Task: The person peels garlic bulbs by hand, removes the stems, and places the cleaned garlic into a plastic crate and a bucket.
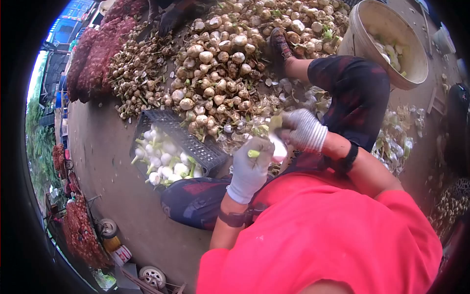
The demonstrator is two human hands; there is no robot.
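My left hand (250, 166), in a pale work glove, is closed around a garlic bulb (278, 148). Its cut green stem (253, 154) pokes out on the near side of the fingers. My right hand (299, 128), in a white knitted glove, is at the far side of the bulb with its fingers bent together. A brownish flap, perhaps husk (275, 123), shows at the right fingertips; blur hides exactly what they grip. Left of my hands, a tilted black plastic crate (203, 147) holds peeled white garlic bulbs (166, 159).
A large heap of unpeeled garlic (215, 73) lies ahead. A whitish bucket (350, 41) with some bulbs stands at the upper right. Red mesh sacks (98, 56) are at the upper left. Loose husks (391, 142) litter the ground. Another person's dark glove (169, 22) is at the top.
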